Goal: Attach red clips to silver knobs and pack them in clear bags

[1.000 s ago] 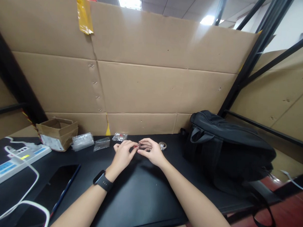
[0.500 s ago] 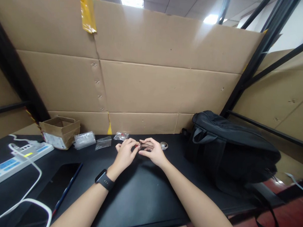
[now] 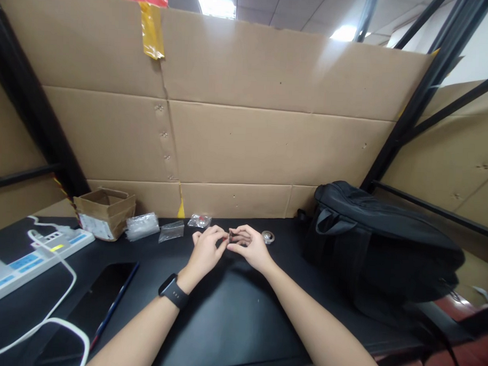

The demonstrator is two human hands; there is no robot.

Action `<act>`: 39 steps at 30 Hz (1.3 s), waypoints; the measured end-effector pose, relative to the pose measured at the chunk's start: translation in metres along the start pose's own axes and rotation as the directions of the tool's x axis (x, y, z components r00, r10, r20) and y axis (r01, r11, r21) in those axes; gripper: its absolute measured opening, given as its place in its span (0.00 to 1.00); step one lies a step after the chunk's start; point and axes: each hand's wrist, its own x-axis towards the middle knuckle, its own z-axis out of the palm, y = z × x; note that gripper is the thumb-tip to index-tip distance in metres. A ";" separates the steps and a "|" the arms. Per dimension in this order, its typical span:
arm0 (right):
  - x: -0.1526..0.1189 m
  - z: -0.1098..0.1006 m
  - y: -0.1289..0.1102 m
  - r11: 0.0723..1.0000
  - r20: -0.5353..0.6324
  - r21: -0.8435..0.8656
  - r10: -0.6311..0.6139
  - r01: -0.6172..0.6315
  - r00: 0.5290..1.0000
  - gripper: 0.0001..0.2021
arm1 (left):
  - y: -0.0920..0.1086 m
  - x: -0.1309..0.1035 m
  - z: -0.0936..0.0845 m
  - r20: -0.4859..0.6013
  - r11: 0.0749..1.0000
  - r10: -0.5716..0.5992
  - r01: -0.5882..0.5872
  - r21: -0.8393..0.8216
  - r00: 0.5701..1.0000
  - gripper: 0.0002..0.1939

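Over the middle of the black table (image 3: 223, 316), my left hand (image 3: 206, 252) and my right hand (image 3: 252, 248) meet fingertip to fingertip. Between the right thumb and fingers is a small thin item (image 3: 230, 237) with a shiny edge, too small to name. The left fingers are pinched against its left side; what they hold, if anything, is hidden. Just behind the left hand lies a small clear bag (image 3: 200, 220) with something red inside. A small roll of tape (image 3: 268, 237) lies right of my right hand.
Clear plastic bags (image 3: 142, 226), a flat clear bag (image 3: 171, 231) and an open cardboard box (image 3: 104, 213) stand left. Nearer are a power strip (image 3: 36, 266), white cable (image 3: 70, 289) and dark tablet (image 3: 91, 311). A black backpack (image 3: 381, 252) fills the right; a cardboard wall (image 3: 269, 146) rises behind.
The whole view has shifted slightly, so things appear a little farther right. Both hands stay together at the small item; the red bit seen at the left fingertips shows less now.
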 end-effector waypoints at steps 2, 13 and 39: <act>-0.001 0.001 0.000 0.999 0.001 0.026 0.027 -0.027 1.000 0.23 | 0.001 -0.001 -0.001 -0.023 0.998 0.035 -0.034 0.046 0.999 0.08; 0.003 -0.001 0.003 0.998 0.026 0.027 0.049 -0.050 0.998 0.18 | 0.001 0.001 -0.005 -0.059 0.999 -0.009 0.011 0.038 0.998 0.09; -0.004 -0.025 -0.024 0.476 0.292 -0.818 -0.143 0.324 0.946 0.05 | -0.046 0.011 -0.037 0.072 0.988 0.056 -0.065 0.141 0.996 0.10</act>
